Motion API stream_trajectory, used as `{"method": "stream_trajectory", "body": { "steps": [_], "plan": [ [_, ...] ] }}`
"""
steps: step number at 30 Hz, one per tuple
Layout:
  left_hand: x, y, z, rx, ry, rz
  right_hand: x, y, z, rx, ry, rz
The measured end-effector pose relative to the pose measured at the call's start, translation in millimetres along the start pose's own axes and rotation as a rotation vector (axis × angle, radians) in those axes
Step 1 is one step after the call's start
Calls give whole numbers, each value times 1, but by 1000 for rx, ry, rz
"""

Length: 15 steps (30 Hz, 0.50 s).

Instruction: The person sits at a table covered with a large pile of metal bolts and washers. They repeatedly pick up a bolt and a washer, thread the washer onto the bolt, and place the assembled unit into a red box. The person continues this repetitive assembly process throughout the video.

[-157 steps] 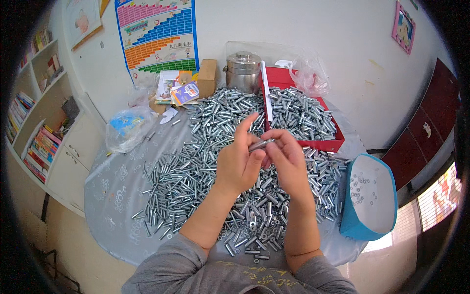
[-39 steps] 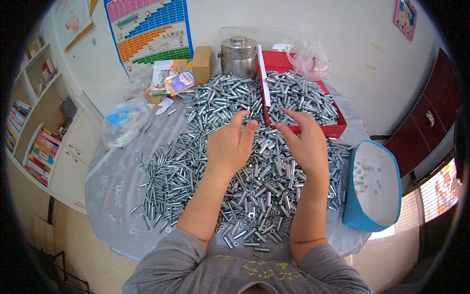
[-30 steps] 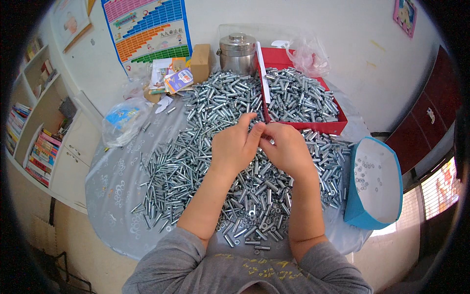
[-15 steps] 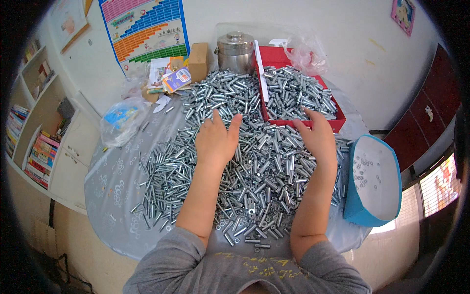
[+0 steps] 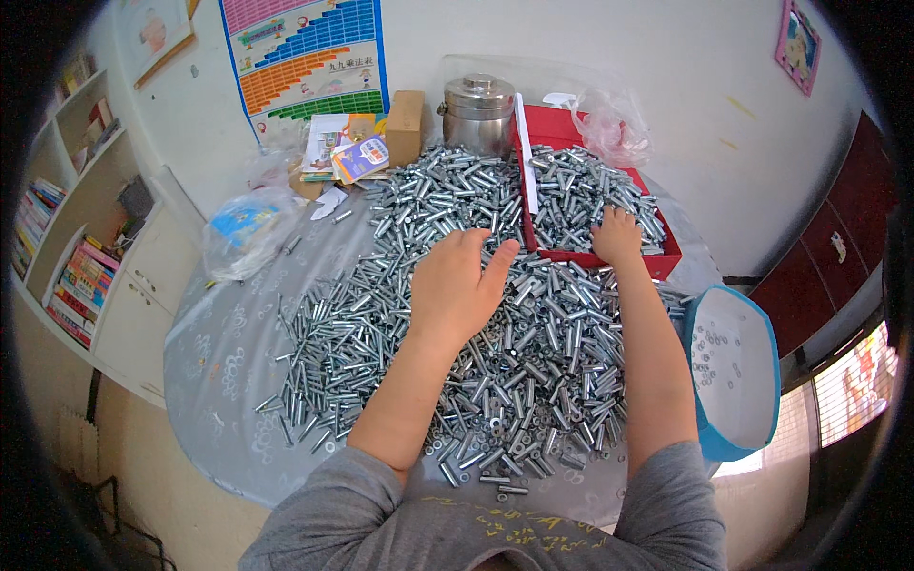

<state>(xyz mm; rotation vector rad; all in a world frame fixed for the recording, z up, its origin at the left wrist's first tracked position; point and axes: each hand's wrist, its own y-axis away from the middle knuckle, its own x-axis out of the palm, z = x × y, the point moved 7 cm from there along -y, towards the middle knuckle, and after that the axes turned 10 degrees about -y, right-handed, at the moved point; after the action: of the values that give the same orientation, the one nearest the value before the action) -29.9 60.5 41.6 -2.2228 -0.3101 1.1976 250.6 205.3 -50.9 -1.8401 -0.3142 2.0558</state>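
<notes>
Right hand (image 5: 619, 236) fingers curl down at the pins (image 5: 571, 190) in the red box (image 5: 669, 262); I cannot tell how wide they are or if they have hold of one. Those pins lie right by the fingertips and spread away to the hand's left and far side. They point every which way, so no one long line fits them all. Left hand (image 5: 452, 287) is farther from the box, up over the big heap (image 5: 333, 343) on the table (image 5: 219, 381). Its thumb stands well apart from its fingers, and nothing shows in the gap, but its palm is hidden. Small rings (image 5: 709, 347) sit in the blue bin (image 5: 747, 409), to the right of the right arm. Behind the heap stands a metal pot (image 5: 479, 119).
</notes>
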Motion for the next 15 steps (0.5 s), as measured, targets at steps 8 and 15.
{"method": "stream_trajectory", "body": {
  "steps": [8, 15],
  "plan": [
    [4, 2, -6, 20, 1, 46, -11, -1, -2, 20, -183, -3],
    [1, 3, -12, 36, 137, -3, -92, 52, 67, 266, -1832, 186]
  ]
}}
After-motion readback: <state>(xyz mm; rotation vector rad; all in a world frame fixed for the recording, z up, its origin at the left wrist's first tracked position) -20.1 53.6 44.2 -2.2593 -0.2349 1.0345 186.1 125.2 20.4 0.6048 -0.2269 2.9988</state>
